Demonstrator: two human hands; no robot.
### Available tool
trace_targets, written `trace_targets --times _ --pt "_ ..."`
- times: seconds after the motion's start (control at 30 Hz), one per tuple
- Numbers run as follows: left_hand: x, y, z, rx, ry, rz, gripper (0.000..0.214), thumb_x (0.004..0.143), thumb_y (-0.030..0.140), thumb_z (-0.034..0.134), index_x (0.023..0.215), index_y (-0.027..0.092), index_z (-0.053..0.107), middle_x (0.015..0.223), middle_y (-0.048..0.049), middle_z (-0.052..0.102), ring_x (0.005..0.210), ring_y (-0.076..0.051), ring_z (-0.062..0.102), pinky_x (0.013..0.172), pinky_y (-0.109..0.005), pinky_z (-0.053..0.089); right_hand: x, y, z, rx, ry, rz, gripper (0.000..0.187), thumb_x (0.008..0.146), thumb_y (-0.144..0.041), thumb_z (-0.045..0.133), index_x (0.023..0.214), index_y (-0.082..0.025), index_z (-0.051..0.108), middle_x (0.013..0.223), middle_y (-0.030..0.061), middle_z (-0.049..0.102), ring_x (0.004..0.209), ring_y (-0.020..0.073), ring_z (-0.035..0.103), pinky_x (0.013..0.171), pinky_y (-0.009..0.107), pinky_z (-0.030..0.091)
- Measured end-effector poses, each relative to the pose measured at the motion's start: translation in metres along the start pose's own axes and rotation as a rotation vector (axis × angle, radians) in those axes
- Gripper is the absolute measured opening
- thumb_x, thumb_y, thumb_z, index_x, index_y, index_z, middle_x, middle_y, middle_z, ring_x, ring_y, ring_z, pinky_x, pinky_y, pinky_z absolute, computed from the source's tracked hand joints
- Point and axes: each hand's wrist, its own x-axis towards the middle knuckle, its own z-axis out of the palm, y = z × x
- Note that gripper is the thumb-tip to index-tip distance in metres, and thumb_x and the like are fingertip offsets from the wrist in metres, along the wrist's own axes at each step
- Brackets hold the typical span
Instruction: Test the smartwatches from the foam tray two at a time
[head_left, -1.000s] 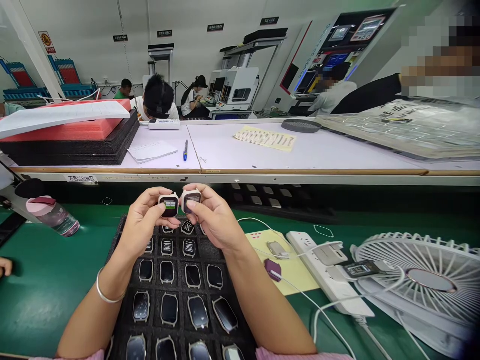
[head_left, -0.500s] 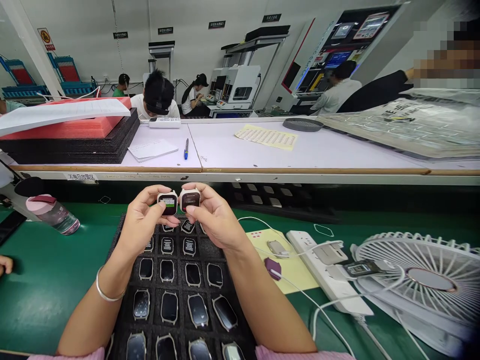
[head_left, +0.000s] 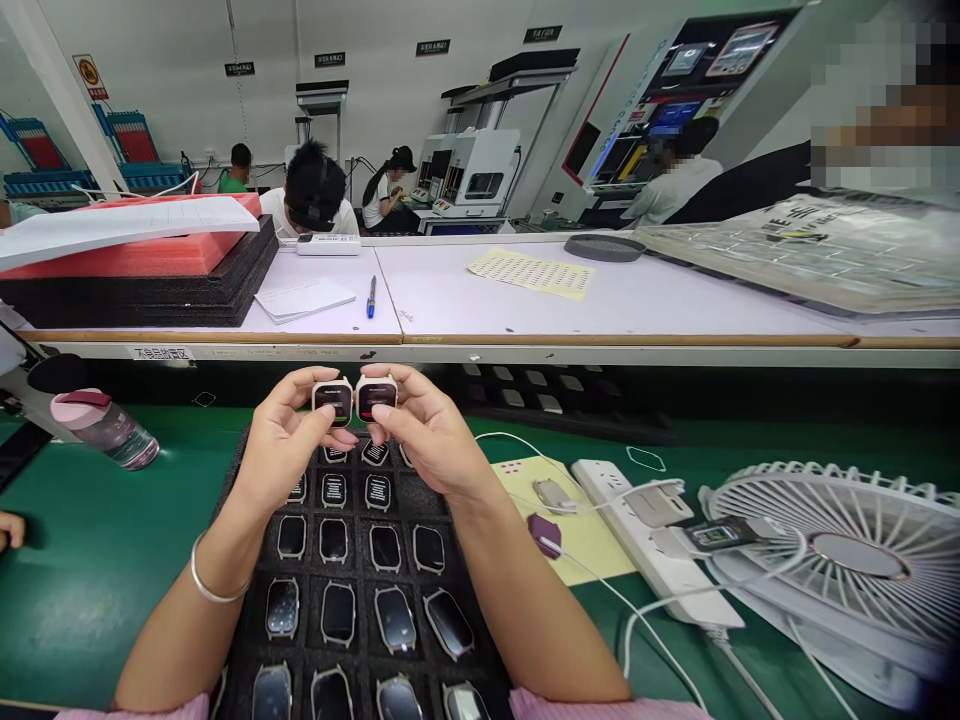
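Observation:
My left hand [head_left: 289, 432] grips a smartwatch [head_left: 332, 398] without a strap, its thumb on the lit dark screen. A second smartwatch [head_left: 376, 392] is pinched in my right hand [head_left: 427, 430], the thumb over the lower part of its screen. Both have pale cases and are held side by side above a black foam tray [head_left: 360, 575]. Rows of strapless watches lie in the tray's compartments; a watch in an upper row [head_left: 378, 492] shows white text, while the lower ones have dark screens. My forearms hide parts of the tray's sides.
To the right are a white power strip [head_left: 656, 545] with cables, a yellow sheet [head_left: 592, 560] and a white fan [head_left: 832, 560]. A pink-lidded bottle [head_left: 105, 430] stands left. Ahead runs a raised shelf [head_left: 450, 300] with a pen [head_left: 371, 297]. Another person's hand [head_left: 10, 530] shows at the left edge.
The left watch's screen has switched from a view with white text and a green band to a darker one. Both hands have hardly moved and keep hold of the watches.

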Motion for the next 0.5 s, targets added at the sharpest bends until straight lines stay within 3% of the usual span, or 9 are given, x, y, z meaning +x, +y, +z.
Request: trace_targets --times 0.2,0.3,0.4,0.5 --pt "-0.002 0.005 0.000 0.029 -0.002 -0.009 0.047 0.082 0.023 0.074 0.127 0.020 0.062 0.113 -0.0065 0.070 0.065 -0.012 0.074 0.067 -0.028 0.067 -0.001 0.000 -0.001 -0.011 0.028 0.014 0.039 0.081 -0.021 0.075 0.118 -0.025 0.064 0.093 0.0000 0.063 0.063 0.0097 0.054 0.061 0.027 0.052" --pt "-0.014 0.013 0.004 -0.032 -0.054 0.002 0.057 0.079 0.018 0.080 0.133 0.024 0.062 0.118 -0.0080 0.071 0.073 -0.012 0.071 0.071 -0.025 0.064 0.000 -0.001 -0.003 0.020 0.061 0.037 0.042 0.081 -0.022 0.076 0.121 -0.025 0.063 0.102 0.0028 0.068 0.066 0.0111 0.058 0.062 0.028 0.054" --pt "-0.041 0.029 0.010 -0.244 -0.297 -0.107 0.063 0.073 0.015 0.087 0.131 0.029 0.067 0.106 -0.0065 0.074 0.081 -0.014 0.071 0.067 -0.019 0.060 0.001 -0.004 -0.005 0.113 0.014 0.084 0.050 0.081 -0.024 0.079 0.128 -0.028 0.062 0.114 0.0059 0.071 0.074 0.0135 0.067 0.067 0.029 0.058" --pt "-0.070 0.047 0.014 -0.481 -0.650 -0.359 0.065 0.072 0.024 0.092 0.132 0.033 0.069 0.099 -0.0069 0.075 0.082 -0.018 0.074 0.070 -0.022 0.060 -0.003 -0.009 -0.004 0.204 -0.113 0.138 0.050 0.082 -0.025 0.082 0.129 -0.030 0.065 0.121 0.0068 0.071 0.076 0.0138 0.072 0.070 0.029 0.060"
